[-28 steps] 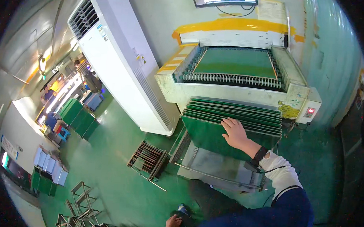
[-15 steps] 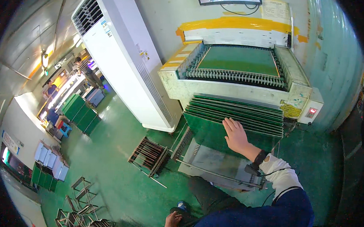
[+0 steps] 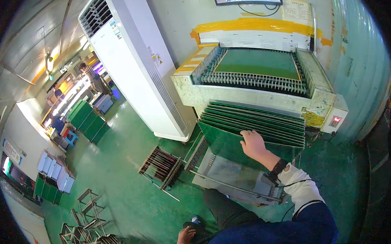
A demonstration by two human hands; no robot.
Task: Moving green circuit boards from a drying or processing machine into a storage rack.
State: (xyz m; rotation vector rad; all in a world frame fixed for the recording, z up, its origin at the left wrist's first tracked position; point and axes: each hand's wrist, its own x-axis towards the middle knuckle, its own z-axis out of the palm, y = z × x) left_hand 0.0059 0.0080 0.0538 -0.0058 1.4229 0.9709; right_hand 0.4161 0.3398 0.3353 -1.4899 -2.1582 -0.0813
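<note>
Well, my left hand (image 3: 186,235) sits by the dark trousers (image 3: 231,210), its grip unreadable. Rightward, the front green panel (image 3: 223,141) stands in a rack (image 3: 196,154); my right hand (image 3: 253,144) bends at its top edge, though I can't tell whether it's clasping.

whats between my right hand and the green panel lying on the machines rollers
The head view shows a row of green panels on edge beyond the right hand, then the machine's pale front wall and rollers.

Flat green panels (image 3: 256,121) standing on edge, spaced, in rack (image 3: 196,154).
</note>
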